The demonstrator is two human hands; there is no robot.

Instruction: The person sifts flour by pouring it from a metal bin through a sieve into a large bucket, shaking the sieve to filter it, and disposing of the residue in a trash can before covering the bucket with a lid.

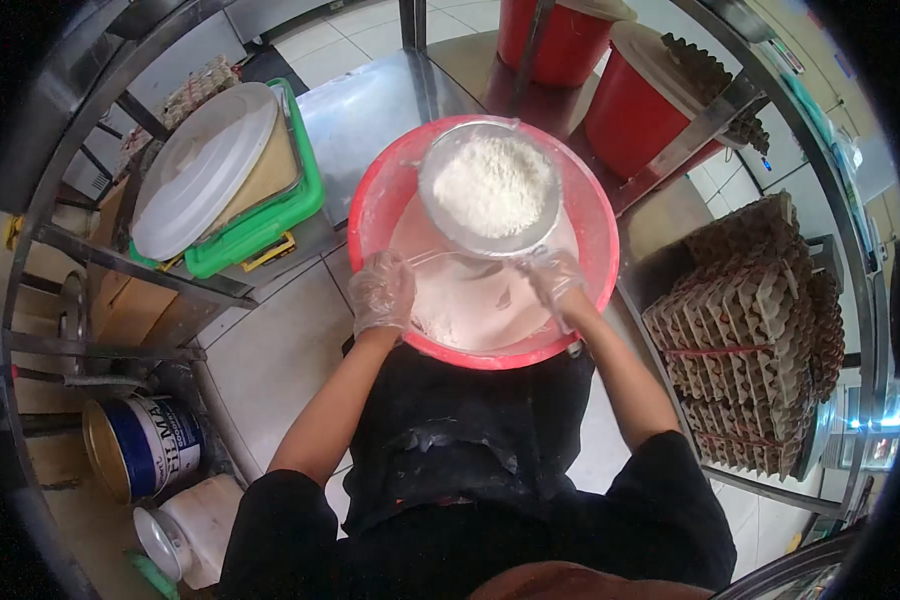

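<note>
A red plastic basin [596, 225] sits in front of me, close to my apron, with fine white flour [487, 311] spread inside. Over its far part is a round metal sieve [439, 217] bearing a heap of flour [495, 184]. My right hand [553, 277], in a clear plastic glove, grips the sieve at its near edge. On the basin's left rim rests my left hand [382, 292], also gloved, with its fingers curled around the rim. A thin pale line runs from near the left hand towards the sieve; what it is cannot be told.
Lidded red buckets [637, 112] stand beyond the basin. Stacked egg trays [742, 337] rise on the right. To the left, a green crate [300, 180] carries a white lid [206, 169]. A large tin [142, 446] and a white container [202, 525] lie lower left, among metal rack bars [142, 266].
</note>
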